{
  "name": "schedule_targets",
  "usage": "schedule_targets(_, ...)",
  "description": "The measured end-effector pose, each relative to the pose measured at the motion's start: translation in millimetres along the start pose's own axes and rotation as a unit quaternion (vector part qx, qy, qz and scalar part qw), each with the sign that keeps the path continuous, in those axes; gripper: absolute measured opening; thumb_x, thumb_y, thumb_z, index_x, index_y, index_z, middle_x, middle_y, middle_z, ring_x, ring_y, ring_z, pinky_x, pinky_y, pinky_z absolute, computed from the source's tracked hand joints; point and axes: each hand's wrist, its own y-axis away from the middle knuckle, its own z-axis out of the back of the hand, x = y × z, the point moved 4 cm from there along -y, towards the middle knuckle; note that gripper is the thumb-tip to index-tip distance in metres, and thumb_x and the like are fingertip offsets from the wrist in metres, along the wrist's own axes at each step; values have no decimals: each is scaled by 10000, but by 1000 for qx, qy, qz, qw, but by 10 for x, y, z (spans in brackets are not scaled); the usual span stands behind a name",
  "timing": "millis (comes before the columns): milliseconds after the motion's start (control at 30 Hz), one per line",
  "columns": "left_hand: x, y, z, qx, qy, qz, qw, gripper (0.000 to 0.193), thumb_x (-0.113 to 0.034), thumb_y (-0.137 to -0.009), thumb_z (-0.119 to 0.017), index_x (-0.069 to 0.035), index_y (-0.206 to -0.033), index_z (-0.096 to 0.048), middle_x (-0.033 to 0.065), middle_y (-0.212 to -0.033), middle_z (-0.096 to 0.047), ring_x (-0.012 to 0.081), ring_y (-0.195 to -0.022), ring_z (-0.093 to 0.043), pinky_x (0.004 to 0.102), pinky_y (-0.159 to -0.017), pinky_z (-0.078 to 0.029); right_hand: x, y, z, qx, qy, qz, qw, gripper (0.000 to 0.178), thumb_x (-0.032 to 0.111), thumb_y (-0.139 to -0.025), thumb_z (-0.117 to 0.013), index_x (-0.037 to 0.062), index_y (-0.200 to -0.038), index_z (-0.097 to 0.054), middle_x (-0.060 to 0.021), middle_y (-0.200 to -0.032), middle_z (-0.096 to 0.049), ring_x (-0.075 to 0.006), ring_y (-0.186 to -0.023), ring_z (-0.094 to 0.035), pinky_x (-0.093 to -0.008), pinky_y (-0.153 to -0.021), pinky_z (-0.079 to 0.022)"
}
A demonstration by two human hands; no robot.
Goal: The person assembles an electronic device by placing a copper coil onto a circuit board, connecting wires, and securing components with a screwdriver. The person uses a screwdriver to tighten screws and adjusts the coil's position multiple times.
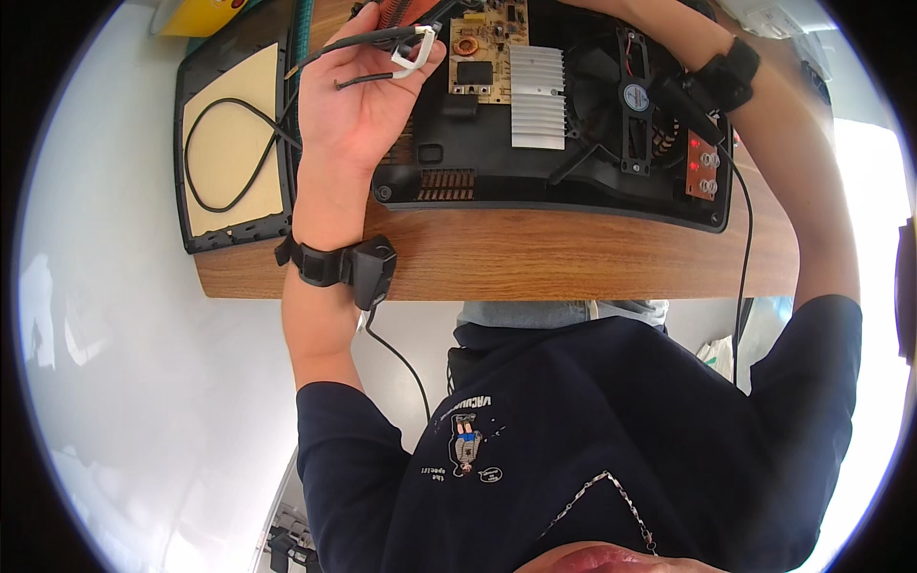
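Note:
My left hand [358, 110] is palm up with its fingers curled at the top edge. It holds black wires [361, 40] joined by a white looped piece [415, 55]; the wire ends stick out over the palm. The hand is above the left end of an opened black appliance housing [535, 186]. Inside are a tan circuit board [482, 53], a silver finned heat sink [538, 95] and a black fan [602, 91]. My right hand [659, 21] reaches across the housing's far right side; its fingers are cut off by the top edge.
A black-framed panel with a cream face [234, 158] lies left, with a looped black cable [191, 162] on it. A small orange board [702, 167] with red lights sits in the housing's right corner. The wooden table's near edge [535, 277] runs before me. Wrist straps trail cords.

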Motion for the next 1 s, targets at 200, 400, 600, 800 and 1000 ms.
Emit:
schedule_targets(200,-4,8,6,33,10,11,999,317,-79,-1065,-430,149,-1262,-527,230,-1076,-557,276,-925,-504,406,-844,-439,-136,-38,-97,17,1,61,998,282,77,-786,-806,24,-1045,-706,-207,-1049,-714,-418,-1006,-670,-469,-862,-559)
schedule_targets(400,-13,12,16,12,-22,-3,1000,330,-86,-1064,-429,154,-1271,-519,217,-1042,-550,274,-925,-488,406,-844,-436,-158,-28,-134,11,30,74,997,302,92,-801,-802,36,-1079,-697,-193,-1109,-697,-413,-1080,-642,-467,-922,-540)
schedule_targets(600,-4,5,2,20,-8,3,1000,315,-89,-1063,-433,151,-1248,-518,218,-1044,-550,271,-925,-490,402,-845,-437,-180,-24,-135,24,13,41,999,284,113,-807,-795,40,-1065,-701,-196,-1101,-701,-417,-1057,-649,-475,-905,-545)
schedule_targets(800,-11,12,7,17,-24,3,1000,287,-94,-1065,-442,129,-1213,-546,224,-1071,-595,276,-926,-503,405,-842,-437,-198,9,-135,23,27,16,999,315,119,-797,-800,52,-1088,-697,-204,-1102,-702,-428,-1037,-653,-485,-891,-549)
schedule_targets(1000,4,12,-10,19,-31,4,999,279,-102,-1071,-442,109,-1212,-557,207,-1092,-613,285,-931,-510,413,-846,-436,-235,9,-152,0,43,43,998,343,135,-802,-803,62,-1117,-689,-199,-1125,-691,-423,-1077,-640,-482,-916,-544)
